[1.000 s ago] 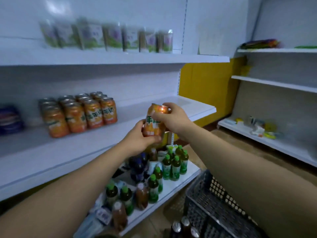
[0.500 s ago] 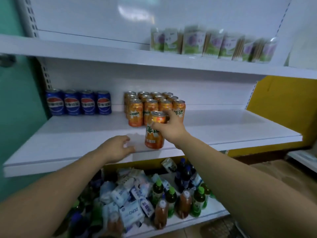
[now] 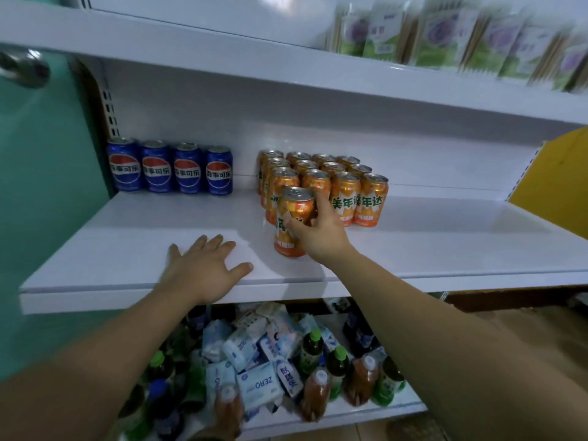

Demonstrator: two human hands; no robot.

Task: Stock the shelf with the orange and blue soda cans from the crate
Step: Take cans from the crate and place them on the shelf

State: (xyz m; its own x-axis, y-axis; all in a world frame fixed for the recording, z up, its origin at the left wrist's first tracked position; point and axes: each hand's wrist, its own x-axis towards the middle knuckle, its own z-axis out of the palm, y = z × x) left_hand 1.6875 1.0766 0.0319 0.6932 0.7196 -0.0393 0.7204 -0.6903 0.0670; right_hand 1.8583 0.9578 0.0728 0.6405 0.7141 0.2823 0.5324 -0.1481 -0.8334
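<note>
My right hand (image 3: 318, 233) grips an upright orange soda can (image 3: 293, 218) that stands on the white middle shelf (image 3: 445, 249), just in front of a block of several orange cans (image 3: 350, 186). Fingers wrap the can's right side and thumb its front. My left hand (image 3: 203, 265) lies flat, fingers spread, on the shelf's front part to the left of the can, holding nothing. Several blue cans (image 3: 170, 168) stand in a row at the shelf's back left. The crate is out of view.
A top shelf (image 3: 222, 68) carries blurred green and purple packets (image 3: 461, 39). The bottom shelf (image 3: 366, 415) holds green-capped bottles (image 3: 313, 348), brown drink bottles and white tissue packs (image 3: 257, 383). A teal wall (image 3: 41, 202) bounds the left, a yellow panel (image 3: 553, 176) the right.
The view turned left onto the shelf. My right hand carried the orange can from mid-air down onto the shelf before the orange block. My left hand let go and flattened on the shelf.
</note>
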